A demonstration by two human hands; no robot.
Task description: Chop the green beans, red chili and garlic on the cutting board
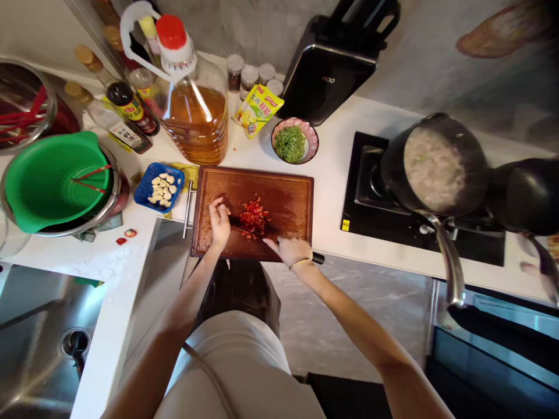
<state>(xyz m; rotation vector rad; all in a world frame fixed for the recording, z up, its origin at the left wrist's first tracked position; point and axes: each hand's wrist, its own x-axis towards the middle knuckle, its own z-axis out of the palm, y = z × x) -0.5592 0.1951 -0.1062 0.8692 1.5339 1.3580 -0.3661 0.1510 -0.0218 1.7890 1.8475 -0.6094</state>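
Note:
Chopped red chili lies in a small heap on the wooden cutting board. My right hand is closed around a knife, whose black handle end sticks out past the wrist. The dark blade points left along the near side of the heap and is hard to make out against the board. At the left of the board, my left hand is held with its fingers loosely bent and apart, close to the blade's tip. Whether it touches the blade I cannot tell.
Left of the board sits a blue basket of garlic cloves, near a green colander. Behind are an oil jug, a bowl of chopped greens and a knife block. A steaming pot stands on the stove at right.

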